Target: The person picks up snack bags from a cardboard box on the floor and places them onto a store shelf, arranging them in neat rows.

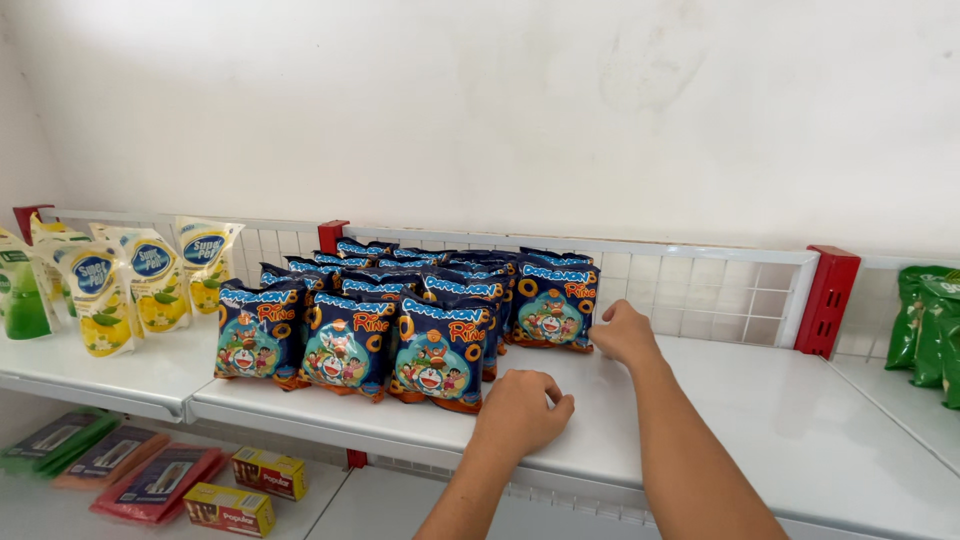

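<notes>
Several dark blue snack bags [400, 315] with cartoon pictures stand in rows on a white shelf [760, 420]. My right hand [624, 332] rests on the shelf with its fingers touching the side of the rightmost back bag [553, 305]. Nearer the front edge, my left hand [520, 410] lies loosely curled on the shelf, just right of the front bag [438, 355]. Neither hand holds anything.
Yellow and green liquid pouches [130, 280] stand on the left shelf section. Green bags [930, 330] sit at the far right. Red brackets [828, 300] and a white wire back rail [700, 285] bound the shelf. Flat packs and small boxes [160, 480] lie on the lower shelf.
</notes>
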